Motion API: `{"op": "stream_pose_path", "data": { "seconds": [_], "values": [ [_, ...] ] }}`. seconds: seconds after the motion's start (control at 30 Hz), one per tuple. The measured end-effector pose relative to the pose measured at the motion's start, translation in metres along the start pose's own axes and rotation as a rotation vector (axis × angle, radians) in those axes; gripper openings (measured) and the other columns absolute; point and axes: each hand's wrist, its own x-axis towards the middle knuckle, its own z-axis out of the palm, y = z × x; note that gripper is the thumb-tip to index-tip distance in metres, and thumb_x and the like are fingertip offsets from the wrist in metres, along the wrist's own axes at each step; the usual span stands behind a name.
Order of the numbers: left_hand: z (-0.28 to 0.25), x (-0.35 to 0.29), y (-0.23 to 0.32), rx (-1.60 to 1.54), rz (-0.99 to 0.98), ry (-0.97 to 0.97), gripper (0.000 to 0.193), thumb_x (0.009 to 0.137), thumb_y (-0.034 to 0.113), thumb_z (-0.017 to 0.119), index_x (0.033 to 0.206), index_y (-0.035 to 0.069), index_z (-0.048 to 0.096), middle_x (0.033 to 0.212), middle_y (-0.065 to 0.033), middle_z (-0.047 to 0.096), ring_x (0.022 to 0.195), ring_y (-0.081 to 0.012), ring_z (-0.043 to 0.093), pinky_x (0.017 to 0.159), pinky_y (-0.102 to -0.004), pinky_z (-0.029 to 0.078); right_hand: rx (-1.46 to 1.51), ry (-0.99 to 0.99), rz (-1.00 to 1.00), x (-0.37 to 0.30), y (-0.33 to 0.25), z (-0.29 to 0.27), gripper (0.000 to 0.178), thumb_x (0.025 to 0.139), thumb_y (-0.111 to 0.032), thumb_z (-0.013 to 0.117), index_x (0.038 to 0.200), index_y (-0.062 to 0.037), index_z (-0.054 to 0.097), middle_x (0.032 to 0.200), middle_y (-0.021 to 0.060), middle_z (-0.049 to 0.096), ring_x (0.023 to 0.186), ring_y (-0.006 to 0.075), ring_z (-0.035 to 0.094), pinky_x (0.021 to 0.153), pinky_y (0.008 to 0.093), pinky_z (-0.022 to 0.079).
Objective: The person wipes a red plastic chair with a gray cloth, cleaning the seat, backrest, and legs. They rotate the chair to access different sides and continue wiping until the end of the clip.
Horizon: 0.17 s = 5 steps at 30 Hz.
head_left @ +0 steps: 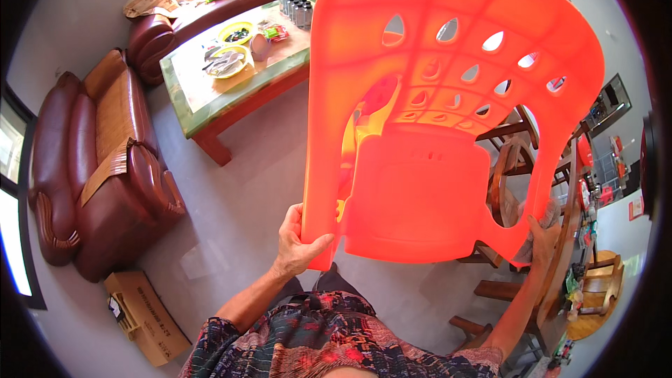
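A bright red-orange plastic chair, with teardrop holes through its curved back, is held up in front of me and fills the upper middle. My left hand is closed on its lower left edge, the thumb lying across the near side. My right hand grips the lower right edge, its fingers partly hidden. A crumpled greyish cloth shows right beside that hand; whether the hand holds it too, I cannot make out. Yellow and red plastic shows through the opening on the chair's left.
Left of me stands a brown leather sofa, with a cardboard box on the floor near it. A low table at far left bears yellow bowls and dark-capped bottles. Wooden chairs and a cluttered long table stand at right.
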Motion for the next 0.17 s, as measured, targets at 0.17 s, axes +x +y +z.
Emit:
{"op": "stream_pose_path", "data": {
  "seconds": [0.17],
  "values": [
    [0.01, 0.032, -0.017, 0.03, -0.024, 0.012, 0.054, 0.078, 0.001, 0.072, 0.121, -0.002, 0.038, 0.121, -0.0154, 0.056, 0.109, -0.018, 0.057, 0.093, -0.0329, 0.048, 0.005, -0.063, 0.133, 0.033, 0.019, 0.019, 0.05, 0.075, -0.007, 0.07, 0.121, 0.0062, 0.055, 0.108, 0.0115, 0.062, 0.096, 0.0188, 0.06, 0.083, 0.0316, 0.048]
  ]
}}
